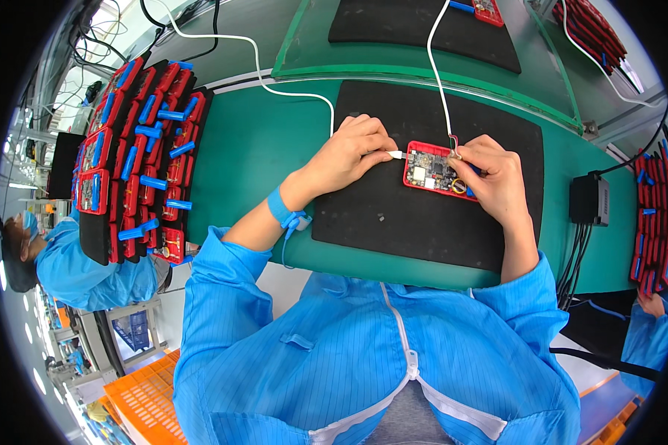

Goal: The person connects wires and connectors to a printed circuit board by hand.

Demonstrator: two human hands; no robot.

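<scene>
A green circuit board (424, 172) sits in a shallow red tray (406, 178) on the black foam mat (416, 230). At the board's left end, my left hand (356, 148) is closed around a white cable plug (396, 155), whose tip meets the board's edge. My right hand (497, 174) pinches at the board's upper right, where a second white cable (439, 81) ends in thin wires; its fingers hide the very tip. Part of a blue cylinder shows beneath those fingers. A blue wrist strap (278, 205) circles my left wrist.
Stacked red trays with blue cylinders (137, 156) stand at the left, and more red trays (653, 222) at the far right. A black box with cables (590, 199) is right of the mat. A green-edged clear panel (423, 72) runs behind. Co-workers sit on both sides.
</scene>
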